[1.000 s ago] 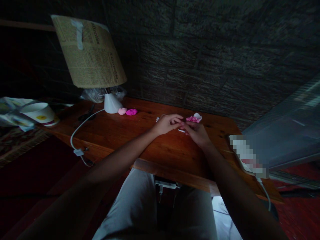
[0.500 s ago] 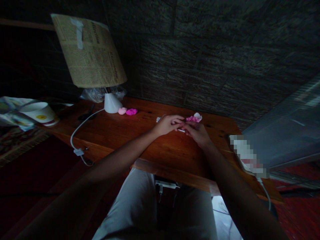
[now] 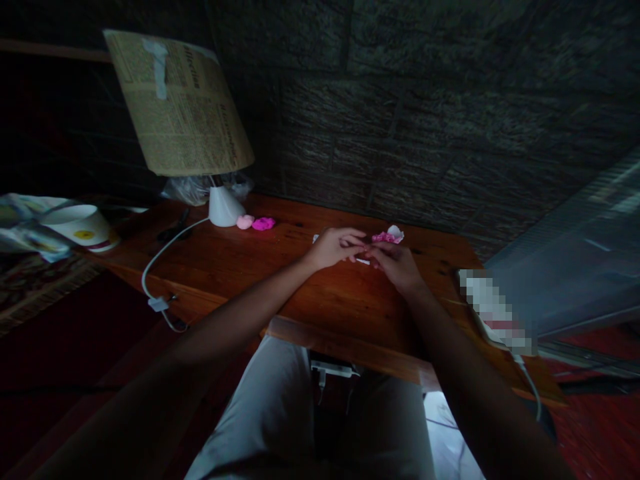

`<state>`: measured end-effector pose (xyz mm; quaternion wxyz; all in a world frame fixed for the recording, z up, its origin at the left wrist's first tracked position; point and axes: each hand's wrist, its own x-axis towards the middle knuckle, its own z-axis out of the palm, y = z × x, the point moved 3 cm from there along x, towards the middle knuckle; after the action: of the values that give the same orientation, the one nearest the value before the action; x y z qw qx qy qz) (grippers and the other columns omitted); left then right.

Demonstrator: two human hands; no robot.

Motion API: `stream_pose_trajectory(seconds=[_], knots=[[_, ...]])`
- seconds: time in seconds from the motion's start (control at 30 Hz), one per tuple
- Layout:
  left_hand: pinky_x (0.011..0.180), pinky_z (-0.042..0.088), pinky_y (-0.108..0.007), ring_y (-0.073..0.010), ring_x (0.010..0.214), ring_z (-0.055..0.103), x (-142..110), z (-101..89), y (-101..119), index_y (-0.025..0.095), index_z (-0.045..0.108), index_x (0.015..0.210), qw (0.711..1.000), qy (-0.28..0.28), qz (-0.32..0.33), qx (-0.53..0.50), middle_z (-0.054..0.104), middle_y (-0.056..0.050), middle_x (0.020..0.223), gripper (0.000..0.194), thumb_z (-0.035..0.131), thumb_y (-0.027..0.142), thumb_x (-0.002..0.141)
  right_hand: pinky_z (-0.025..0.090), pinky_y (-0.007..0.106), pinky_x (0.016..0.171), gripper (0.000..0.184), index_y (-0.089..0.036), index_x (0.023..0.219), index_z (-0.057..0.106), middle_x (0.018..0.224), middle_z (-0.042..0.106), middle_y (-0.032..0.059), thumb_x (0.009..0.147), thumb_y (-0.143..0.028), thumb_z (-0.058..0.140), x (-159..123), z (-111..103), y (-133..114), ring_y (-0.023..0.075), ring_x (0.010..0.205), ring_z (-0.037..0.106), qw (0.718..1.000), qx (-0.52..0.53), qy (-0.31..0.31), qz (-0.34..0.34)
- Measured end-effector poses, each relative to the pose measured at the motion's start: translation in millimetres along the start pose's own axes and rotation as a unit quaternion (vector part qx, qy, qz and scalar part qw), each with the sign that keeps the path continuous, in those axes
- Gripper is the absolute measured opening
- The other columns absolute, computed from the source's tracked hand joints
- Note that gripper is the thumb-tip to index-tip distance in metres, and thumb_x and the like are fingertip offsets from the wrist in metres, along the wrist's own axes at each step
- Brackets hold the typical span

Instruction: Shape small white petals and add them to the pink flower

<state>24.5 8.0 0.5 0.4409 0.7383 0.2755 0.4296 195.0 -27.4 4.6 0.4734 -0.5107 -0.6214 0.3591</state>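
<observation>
Over the wooden desk, my left hand (image 3: 336, 248) and my right hand (image 3: 397, 264) meet at the fingertips. Both are closed in a pinch, and whatever sits between the fingers is too small and dark to make out. Just behind my right hand lies a crumpled pink lump (image 3: 384, 237) with a white rounded piece (image 3: 396, 233) against it. A thin white strip (image 3: 363, 261) rests on the desk under the fingers. Part of another pale object shows behind my left wrist, mostly hidden.
A lamp (image 3: 225, 207) with a newspaper-covered shade (image 3: 185, 110) stands at the back left. Beside its base lie a pale pink lump (image 3: 245, 222) and a magenta lump (image 3: 264, 224). Further left are dark scissors (image 3: 175, 230) and a paper cup (image 3: 83, 227). A blurred-out device (image 3: 497, 313) with a cable lies right.
The fingers of both hands have shifted slightly against each other, and the fingertips of my left hand have parted a little. Everything else stays where it was.
</observation>
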Motion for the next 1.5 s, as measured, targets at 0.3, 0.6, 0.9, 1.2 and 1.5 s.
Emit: stream_pose_trajectory(seconds=[0.3,0.6,0.9,1.2,1.5], knots=[[0.053,0.054,-0.020,-0.0120,0.060,0.072,0.4,-0.9,0.1,0.008,0.068,0.118,0.999,0.016,-0.034,-0.026,0.080,-0.015,0.098,0.036,0.073,0.020,0.084,0.042,0.030,0.053,0.041,-0.018,0.084,0.074,0.060,0.063,-0.0001,0.075,-0.058,0.067,0.1,2.1,1.1,0.0134,0.050,0.052,0.999,-0.025,-0.013,-0.018],[0.053,0.052,-0.018,-0.0084,0.056,0.069,1.5,-0.9,-0.5,0.010,0.069,0.112,0.999,0.021,-0.015,-0.035,0.080,-0.012,0.096,0.032,0.074,0.019,0.082,0.039,0.030,0.052,0.046,-0.021,0.082,0.065,0.059,0.055,-0.0024,0.082,-0.066,0.062,-3.4,5.3,-5.6,0.0141,0.050,0.049,0.996,-0.058,-0.037,-0.050],[0.051,0.053,-0.020,-0.0099,0.056,0.069,0.9,1.9,-1.1,0.009,0.072,0.104,0.997,0.022,-0.036,-0.068,0.080,-0.013,0.095,0.040,0.084,0.032,0.074,0.046,0.035,0.067,0.045,-0.022,0.078,0.069,0.053,0.057,-0.0024,0.080,-0.067,0.066,-2.2,1.1,-5.9,0.0173,0.057,0.055,0.996,-0.043,-0.024,-0.070],[0.049,0.047,-0.017,-0.0083,0.055,0.067,1.8,-1.8,4.2,0.011,0.074,0.099,0.996,0.016,-0.060,-0.070,0.080,-0.009,0.088,0.027,0.079,0.030,0.080,0.042,0.028,0.054,0.050,-0.021,0.084,0.075,0.061,0.059,-0.0008,0.079,-0.070,0.066,-1.8,4.5,-0.5,0.0129,0.055,0.050,0.999,0.030,-0.023,-0.031],[0.051,0.046,-0.017,-0.0084,0.056,0.065,4.3,-4.4,4.7,0.011,0.073,0.096,0.996,0.044,-0.039,-0.072,0.075,-0.004,0.072,0.023,0.078,0.028,0.081,0.046,0.026,0.055,0.046,-0.021,0.091,0.078,0.091,0.074,0.0042,0.067,-0.060,0.080,-3.3,4.5,-3.1,0.0093,0.057,0.052,0.995,0.094,0.011,0.036]])
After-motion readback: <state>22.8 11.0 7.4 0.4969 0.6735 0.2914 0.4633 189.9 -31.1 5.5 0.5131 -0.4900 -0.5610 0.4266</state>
